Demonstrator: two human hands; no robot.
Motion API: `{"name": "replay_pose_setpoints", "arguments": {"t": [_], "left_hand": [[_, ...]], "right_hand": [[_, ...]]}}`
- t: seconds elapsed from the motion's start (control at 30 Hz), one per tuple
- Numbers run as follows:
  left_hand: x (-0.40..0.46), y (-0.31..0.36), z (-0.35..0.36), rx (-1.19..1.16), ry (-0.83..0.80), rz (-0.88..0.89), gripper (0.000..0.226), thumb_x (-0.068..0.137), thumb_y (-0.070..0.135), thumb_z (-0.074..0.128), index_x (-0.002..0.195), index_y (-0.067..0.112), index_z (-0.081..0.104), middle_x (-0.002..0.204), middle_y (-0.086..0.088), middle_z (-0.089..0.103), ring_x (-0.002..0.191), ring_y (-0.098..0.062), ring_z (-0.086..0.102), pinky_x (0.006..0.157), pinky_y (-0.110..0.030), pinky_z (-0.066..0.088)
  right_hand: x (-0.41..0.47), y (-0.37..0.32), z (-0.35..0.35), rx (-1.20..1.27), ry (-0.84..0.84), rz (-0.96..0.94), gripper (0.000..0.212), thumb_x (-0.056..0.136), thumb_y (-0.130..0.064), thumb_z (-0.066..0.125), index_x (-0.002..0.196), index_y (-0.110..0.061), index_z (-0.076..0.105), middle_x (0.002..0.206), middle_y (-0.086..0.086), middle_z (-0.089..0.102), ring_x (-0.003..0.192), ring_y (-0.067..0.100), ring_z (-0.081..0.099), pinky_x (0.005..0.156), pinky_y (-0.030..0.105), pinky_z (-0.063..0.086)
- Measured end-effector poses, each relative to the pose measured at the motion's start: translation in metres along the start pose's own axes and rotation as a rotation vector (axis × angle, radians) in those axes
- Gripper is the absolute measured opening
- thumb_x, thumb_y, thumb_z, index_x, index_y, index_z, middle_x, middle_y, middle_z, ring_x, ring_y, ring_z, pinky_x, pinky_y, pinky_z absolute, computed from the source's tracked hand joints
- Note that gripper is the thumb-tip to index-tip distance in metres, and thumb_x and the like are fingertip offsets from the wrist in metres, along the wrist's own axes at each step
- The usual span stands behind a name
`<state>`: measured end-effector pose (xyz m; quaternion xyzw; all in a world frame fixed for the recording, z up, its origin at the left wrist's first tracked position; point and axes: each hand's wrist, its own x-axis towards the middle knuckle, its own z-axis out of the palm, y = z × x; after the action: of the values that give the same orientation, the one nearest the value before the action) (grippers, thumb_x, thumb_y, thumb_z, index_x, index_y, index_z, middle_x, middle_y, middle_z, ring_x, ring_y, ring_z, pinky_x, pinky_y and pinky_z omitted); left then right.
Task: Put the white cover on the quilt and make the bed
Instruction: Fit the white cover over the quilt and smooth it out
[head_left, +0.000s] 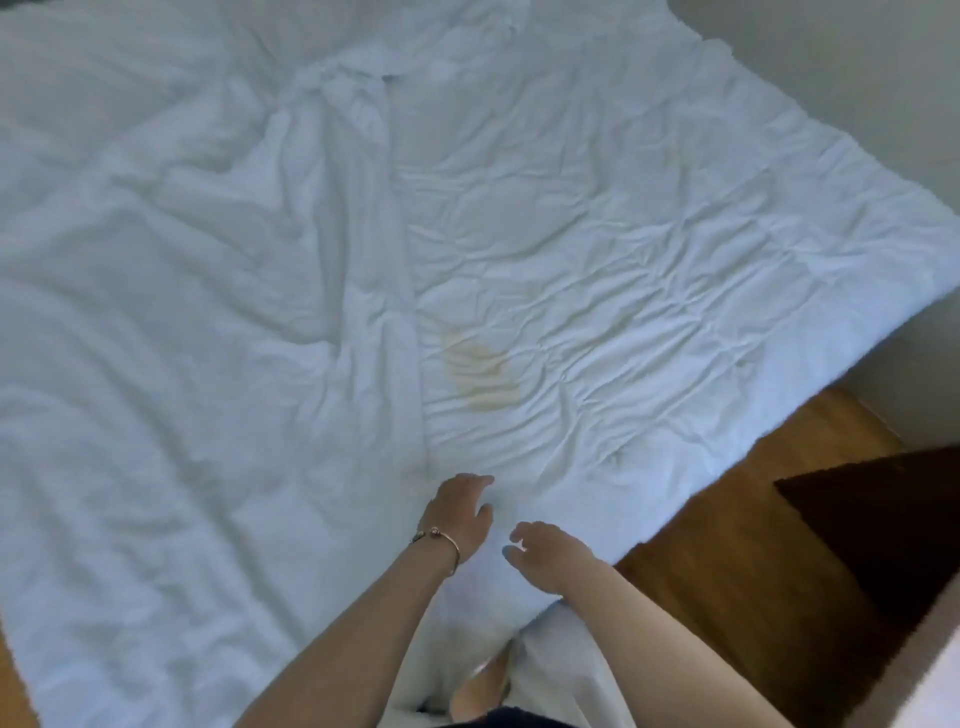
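Hovering — left hand (460, 512), right hand (545, 553) fingers just above quilt (597, 270).

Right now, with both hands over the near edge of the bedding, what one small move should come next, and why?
Probably lower both hands and take hold of the near edge. The left hand and right hand hover with loosely curled fingers and grip nothing. The quilt, stained, lies exposed on the right; the cover lies rumpled on the left.
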<state>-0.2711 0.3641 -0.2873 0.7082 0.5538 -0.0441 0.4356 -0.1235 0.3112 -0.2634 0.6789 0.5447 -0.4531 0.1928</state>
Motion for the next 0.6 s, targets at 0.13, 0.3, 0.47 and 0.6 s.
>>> {"name": "replay_pose_setpoints", "arguments": {"t": [0.13, 0.3, 0.47, 0.6], "left_hand": [[0.061, 0.038, -0.016, 0.007, 0.145, -0.175, 0.056, 0.100, 0.030, 0.042, 0.152, 0.029, 0.022, 0.160, 0.004, 0.019, 0.147, -0.015, 0.016, 0.118, -0.033, 0.021], [0.097, 0.055, -0.041, -0.082, 0.240, -0.453, 0.060, 0.100, 0.034, 0.043, 0.154, 0.028, 0.017, 0.160, 0.003, 0.017, 0.147, -0.016, 0.015, 0.117, -0.034, 0.022], [0.109, 0.071, -0.069, -0.092, 0.376, -0.520, 0.058, 0.100, 0.031, 0.041, 0.153, 0.032, 0.018, 0.161, 0.006, 0.011, 0.147, -0.015, 0.009, 0.116, -0.032, 0.020], [0.130, 0.078, -0.102, -0.186, 0.548, -0.469, 0.056, 0.100, 0.028, 0.044, 0.151, 0.035, 0.024, 0.159, 0.010, 0.017, 0.146, -0.012, 0.012, 0.116, -0.032, 0.021]], "right_hand": [[0.061, 0.019, -0.084, -0.143, 0.110, -0.203, 0.055, 0.103, -0.042, 0.034, 0.154, -0.026, 0.021, 0.156, -0.003, 0.029, 0.140, 0.017, 0.033, 0.111, 0.035, 0.032], [0.117, 0.020, -0.182, -0.324, 0.110, -0.359, 0.058, 0.102, -0.038, 0.038, 0.155, -0.030, 0.016, 0.160, -0.006, 0.021, 0.143, 0.020, 0.027, 0.110, 0.040, 0.033], [0.171, -0.018, -0.262, -0.382, 0.077, -0.458, 0.064, 0.100, -0.041, 0.042, 0.156, -0.030, 0.012, 0.164, -0.003, 0.008, 0.149, 0.021, 0.011, 0.117, 0.044, 0.025], [0.204, -0.071, -0.321, -0.364, 0.141, -0.629, 0.065, 0.098, -0.044, 0.048, 0.155, -0.032, 0.018, 0.163, -0.005, 0.011, 0.148, 0.019, 0.015, 0.115, 0.045, 0.027]]}}
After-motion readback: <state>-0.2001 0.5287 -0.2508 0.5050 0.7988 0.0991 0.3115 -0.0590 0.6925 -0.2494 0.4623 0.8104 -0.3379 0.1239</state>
